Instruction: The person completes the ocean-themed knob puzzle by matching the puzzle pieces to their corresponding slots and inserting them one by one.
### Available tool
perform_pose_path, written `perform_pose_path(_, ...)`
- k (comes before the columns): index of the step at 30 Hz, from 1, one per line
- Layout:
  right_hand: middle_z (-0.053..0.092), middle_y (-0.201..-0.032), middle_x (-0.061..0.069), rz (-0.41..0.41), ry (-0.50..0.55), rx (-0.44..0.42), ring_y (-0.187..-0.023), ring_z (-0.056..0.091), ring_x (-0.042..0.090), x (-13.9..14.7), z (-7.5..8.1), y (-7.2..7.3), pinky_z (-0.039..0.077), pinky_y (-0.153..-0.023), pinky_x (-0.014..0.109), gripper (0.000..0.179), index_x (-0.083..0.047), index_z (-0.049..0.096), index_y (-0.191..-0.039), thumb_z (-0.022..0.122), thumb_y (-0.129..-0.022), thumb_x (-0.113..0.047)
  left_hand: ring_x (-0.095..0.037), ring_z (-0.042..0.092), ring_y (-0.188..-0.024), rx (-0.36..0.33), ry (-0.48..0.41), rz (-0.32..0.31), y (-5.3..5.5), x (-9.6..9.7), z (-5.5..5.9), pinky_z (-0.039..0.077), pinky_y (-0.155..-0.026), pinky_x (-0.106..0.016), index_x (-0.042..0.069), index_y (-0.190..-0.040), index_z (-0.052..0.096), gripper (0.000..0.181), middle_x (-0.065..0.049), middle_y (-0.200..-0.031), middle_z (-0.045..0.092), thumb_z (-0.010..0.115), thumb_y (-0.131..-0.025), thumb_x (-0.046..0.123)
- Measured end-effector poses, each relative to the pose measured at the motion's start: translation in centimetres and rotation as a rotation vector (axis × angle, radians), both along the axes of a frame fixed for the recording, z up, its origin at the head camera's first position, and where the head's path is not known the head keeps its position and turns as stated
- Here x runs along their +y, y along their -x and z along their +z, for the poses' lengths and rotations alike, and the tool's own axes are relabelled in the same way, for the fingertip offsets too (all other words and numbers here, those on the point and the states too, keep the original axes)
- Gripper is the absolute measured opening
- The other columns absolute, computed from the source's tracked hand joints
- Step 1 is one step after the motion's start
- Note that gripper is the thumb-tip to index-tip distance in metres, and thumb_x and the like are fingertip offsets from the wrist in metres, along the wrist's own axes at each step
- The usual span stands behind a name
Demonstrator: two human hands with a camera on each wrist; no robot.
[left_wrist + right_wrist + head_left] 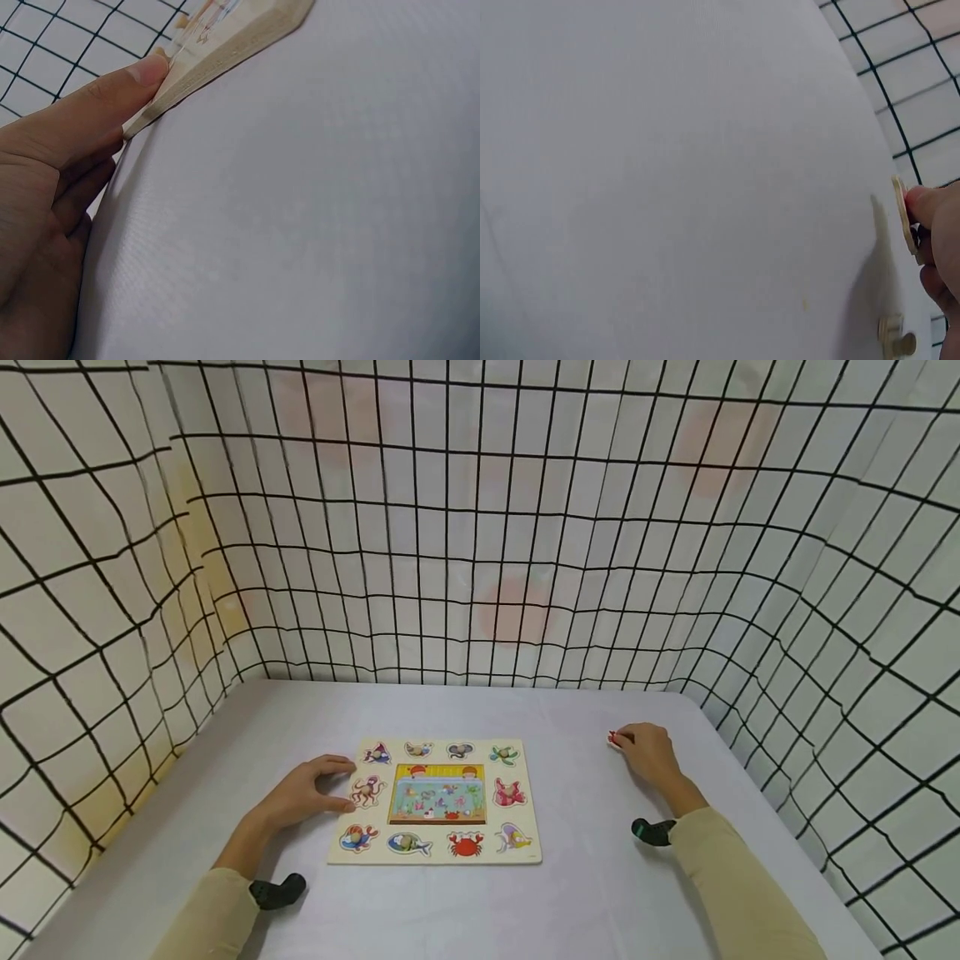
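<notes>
My left hand [303, 792] rests at the left edge of a wooden peg puzzle board [528, 852] with sea-animal shapes. In the left wrist view the thumb [142, 71] touches the board's edge [247, 45], the other fingers beside it. Off to the right of the board, my right hand [648, 752] pinches a small red-and-white puzzle piece [612, 739] between thumb and fingertips. That piece appears edge-on in the right wrist view, held up off the table. Below it lies another knobbed wooden piece [891, 334], hidden in the head view.
A white-covered table [577, 893] carries everything. Black netting [472, 560] over white sheeting encloses its back and both sides. Each wrist wears a black strap-like device, the left one [277, 892] and the right one [652, 832].
</notes>
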State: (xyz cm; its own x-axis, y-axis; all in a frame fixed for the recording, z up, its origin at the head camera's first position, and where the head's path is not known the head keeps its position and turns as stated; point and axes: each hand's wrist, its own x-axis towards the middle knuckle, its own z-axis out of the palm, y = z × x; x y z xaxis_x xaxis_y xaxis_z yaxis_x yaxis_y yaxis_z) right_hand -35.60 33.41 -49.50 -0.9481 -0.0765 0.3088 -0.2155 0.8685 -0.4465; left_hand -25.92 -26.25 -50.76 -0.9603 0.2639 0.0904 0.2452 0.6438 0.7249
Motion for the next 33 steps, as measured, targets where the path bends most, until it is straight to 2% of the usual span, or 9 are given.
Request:
perform_pose_path(10, 0.073, -0.108, 0.022, 0.1, -0.027, 0.051, -0.107, 0.066, 0.041, -3.6, 1.5, 0.2, 0.053, -0.094, 0.056, 0.017, 0.006, 0.077, -0.107, 0.067, -0.099, -0.006, -0.048, 0.037, -0.143, 0.002, -0.013, -0.003, -0.1, 0.1, 0.1, 0.024, -0.116, -0.067, 0.001, -0.134, 0.066, 0.074, -0.023, -0.147, 0.053, 0.094, -0.075, 0.035)
perform_pose_path(22, 0.073, -0.101, 0.018, 0.177, -0.014, 0.076, -0.096, 0.067, 0.036, -5.2, 2.0, 0.1, 0.055, -0.085, 0.052, 0.015, 0.005, 0.078, -0.102, 0.07, -0.098, -0.007, -0.049, 0.038, -0.142, 0.006, -0.017, -0.008, -0.1, 0.1, 0.2, 0.025, -0.115, -0.068, 0.0, -0.133, 0.067, 0.073, -0.024, -0.146, 0.053, 0.094, -0.075, 0.035)
perform_pose_path(33, 0.075, -0.097, 0.013, 0.232, -0.042, 0.113, -0.092, 0.068, 0.031, -6.7, 2.1, -0.1, 0.056, -0.082, 0.049, 0.011, 0.001, 0.08, -0.098, 0.073, -0.096, -0.008, -0.048, 0.037, -0.142, 0.002, -0.02, -0.006, -0.1, 0.1, 0.1, 0.025, -0.116, -0.067, 0.0, -0.134, 0.066, 0.072, -0.023, -0.146, 0.053, 0.094, -0.076, 0.033)
